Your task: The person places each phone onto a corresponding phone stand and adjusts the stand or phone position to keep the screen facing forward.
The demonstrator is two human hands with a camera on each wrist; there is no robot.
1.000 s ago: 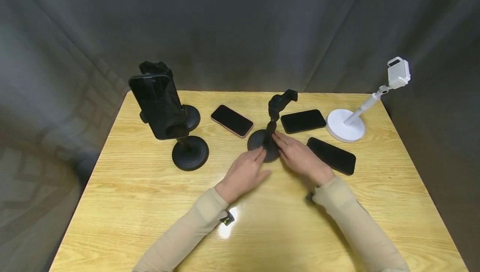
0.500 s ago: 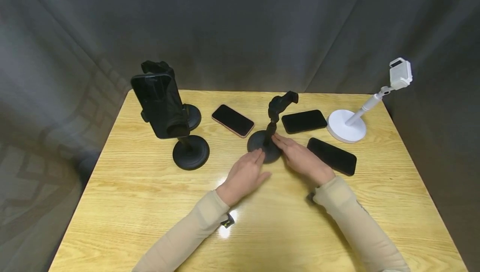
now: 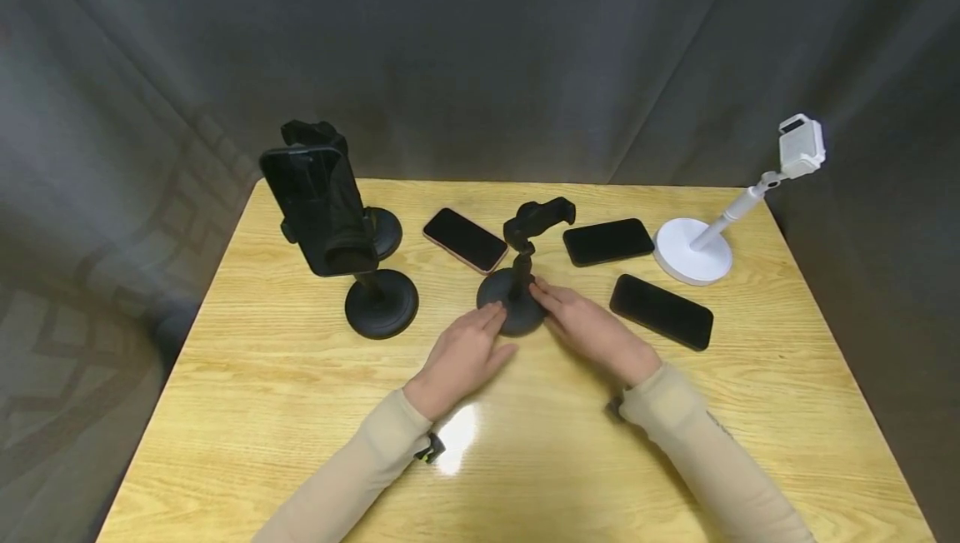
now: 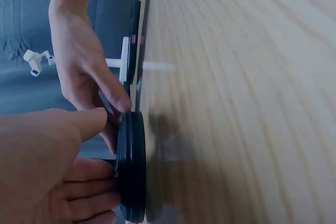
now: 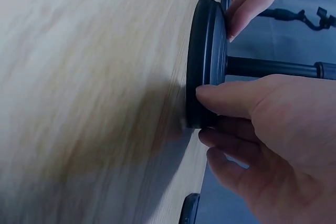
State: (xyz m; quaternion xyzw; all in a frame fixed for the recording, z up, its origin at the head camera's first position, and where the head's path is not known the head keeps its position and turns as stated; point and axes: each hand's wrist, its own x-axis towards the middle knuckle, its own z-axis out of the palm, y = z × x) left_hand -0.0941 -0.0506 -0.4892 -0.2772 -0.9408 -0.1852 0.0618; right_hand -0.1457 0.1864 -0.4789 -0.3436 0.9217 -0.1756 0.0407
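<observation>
A black phone stand [image 3: 491,291] with a round base and an empty bent clamp stands between both hands in the head view. My left hand [image 3: 459,358] rests its extended fingers on the near left part of the base, thumb held apart. In the left wrist view those fingers lie against the top of the base [image 4: 132,171]. On the right side of the base, my right hand [image 3: 598,333] holds the rim. The right wrist view shows its thumb on the edge of the base [image 5: 202,51], with the other fingers bent around beside it.
Left, another black stand [image 3: 381,303] bears a phone [image 3: 318,208], with a further black stand [image 3: 387,233] partly hidden behind. A pink-edged phone [image 3: 465,239] and two black phones, one farther back [image 3: 609,241] and one nearer [image 3: 662,311], lie around. A white stand [image 3: 692,251] is at right.
The black stand between my hands has slid a little left and toward me, its clamp turning slightly. Both hands have moved along with it.
</observation>
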